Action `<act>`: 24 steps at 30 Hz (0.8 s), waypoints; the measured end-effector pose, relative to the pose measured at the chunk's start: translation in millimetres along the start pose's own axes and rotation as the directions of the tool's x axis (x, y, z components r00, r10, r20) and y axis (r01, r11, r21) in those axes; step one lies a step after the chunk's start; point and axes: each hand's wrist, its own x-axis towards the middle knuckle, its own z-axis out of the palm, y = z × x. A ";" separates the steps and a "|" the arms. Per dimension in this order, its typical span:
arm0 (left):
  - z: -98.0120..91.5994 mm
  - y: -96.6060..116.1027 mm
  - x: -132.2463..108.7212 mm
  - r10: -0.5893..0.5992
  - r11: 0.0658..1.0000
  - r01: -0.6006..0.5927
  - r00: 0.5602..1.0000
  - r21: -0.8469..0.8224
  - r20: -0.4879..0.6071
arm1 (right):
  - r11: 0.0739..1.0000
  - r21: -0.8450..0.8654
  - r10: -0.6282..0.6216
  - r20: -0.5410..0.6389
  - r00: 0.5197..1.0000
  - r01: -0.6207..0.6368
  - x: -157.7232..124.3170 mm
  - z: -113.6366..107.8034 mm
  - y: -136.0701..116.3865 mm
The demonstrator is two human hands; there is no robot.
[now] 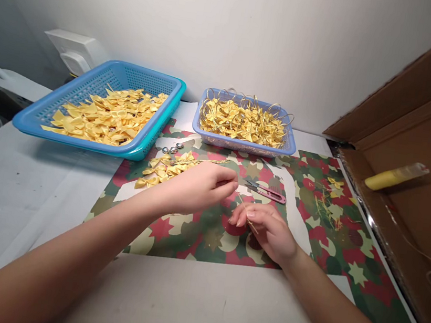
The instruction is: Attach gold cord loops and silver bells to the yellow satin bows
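A thin gold cord [244, 204] runs between my two hands over the patterned paper [197, 241]. My left hand [210, 184] is closed in a pinch at the cord's upper end. Lower down, my right hand [266, 226] pinches the same cord between thumb and fingers. Just behind the hands lie pink thread snips [270, 193]. Several yellow ribbon bows [156, 169] sit left of my left hand, partly covered by it. More gold cords [215, 161] lie across them, and a few silver bells [172, 149] rest behind.
A blue basket [30, 118] of yellow bows stands at back left. A smaller lilac-blue basket [241, 145] holds bows with looped gold cords. Thread scraps [328, 213] lie at right. A cardboard wall [423, 120] bounds the right side, with a yellow tube [390, 177] on it.
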 end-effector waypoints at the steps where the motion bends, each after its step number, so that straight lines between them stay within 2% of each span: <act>1: -0.6 -1.5 0.5 -0.008 1.000 0.008 1.000 -0.001 -0.006 | 1.000 0.009 0.016 -0.004 1.000 -0.016 0.2 0.2 -0.1; 16: -8.9 -8.4 4.9 -0.001 0.992 0.001 1.000 0.126 0.002 | 0.994 0.074 0.086 0.001 0.996 -0.086 0.7 -1.6 2.4; 24: -10.4 -11.1 6.1 -0.027 0.988 0.031 0.999 0.148 -0.030 | 0.992 0.077 0.096 0.000 0.995 -0.096 0.7 -1.5 3.8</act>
